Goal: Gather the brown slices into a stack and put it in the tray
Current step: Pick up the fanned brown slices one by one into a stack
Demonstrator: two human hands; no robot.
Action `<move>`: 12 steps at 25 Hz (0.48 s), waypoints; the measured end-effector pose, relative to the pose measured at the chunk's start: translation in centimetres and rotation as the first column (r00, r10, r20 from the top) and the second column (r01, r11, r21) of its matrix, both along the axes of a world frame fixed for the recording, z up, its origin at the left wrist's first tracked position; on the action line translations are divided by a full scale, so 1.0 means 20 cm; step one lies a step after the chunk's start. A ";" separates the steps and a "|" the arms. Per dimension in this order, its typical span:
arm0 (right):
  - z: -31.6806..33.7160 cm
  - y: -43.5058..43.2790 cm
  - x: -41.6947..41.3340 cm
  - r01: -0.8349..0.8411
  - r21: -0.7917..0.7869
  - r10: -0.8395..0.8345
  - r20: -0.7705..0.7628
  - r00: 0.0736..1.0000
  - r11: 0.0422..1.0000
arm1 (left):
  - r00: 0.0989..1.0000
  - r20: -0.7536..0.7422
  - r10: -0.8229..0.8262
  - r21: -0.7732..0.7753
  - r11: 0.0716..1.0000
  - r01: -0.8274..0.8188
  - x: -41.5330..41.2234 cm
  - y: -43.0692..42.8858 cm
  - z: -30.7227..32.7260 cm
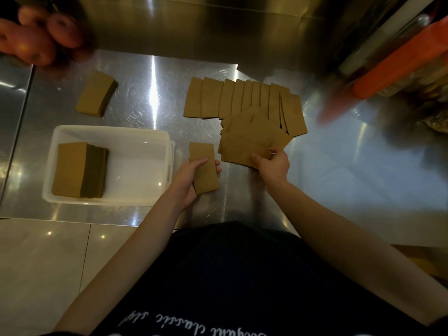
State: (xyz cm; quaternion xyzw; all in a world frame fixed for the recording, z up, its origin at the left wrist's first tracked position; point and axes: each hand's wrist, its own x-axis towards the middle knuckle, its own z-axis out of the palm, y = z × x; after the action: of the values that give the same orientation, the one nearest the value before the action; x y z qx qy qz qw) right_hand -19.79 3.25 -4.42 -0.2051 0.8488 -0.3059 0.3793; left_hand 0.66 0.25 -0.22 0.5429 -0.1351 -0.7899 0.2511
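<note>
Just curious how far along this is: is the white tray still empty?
No: the white tray already holds one stack of brown slices against its left side.

We are counting one white tray (pixel 111 132), two stacks of brown slices, one inside it (pixel 72 169), one on the surface (pixel 95 93), about ten fanned slices (pixel 242 98), two hands (pixel 188 177) (pixel 274 163), three apples (pixel 36 37).
</note>
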 end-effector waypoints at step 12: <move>0.29 0.07 -0.23 -0.223 -0.257 0.296 0.299 0.907 0.940 | 0.994 -0.087 0.059 0.099 0.994 -0.051 0.02 -0.02 -0.04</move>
State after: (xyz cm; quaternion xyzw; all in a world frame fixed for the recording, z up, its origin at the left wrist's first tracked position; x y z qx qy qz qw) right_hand -24.31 4.64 1.35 -0.3021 0.6987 -0.3733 0.5302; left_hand 0.98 -0.24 -1.02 0.5219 -0.0704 -0.8118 0.2522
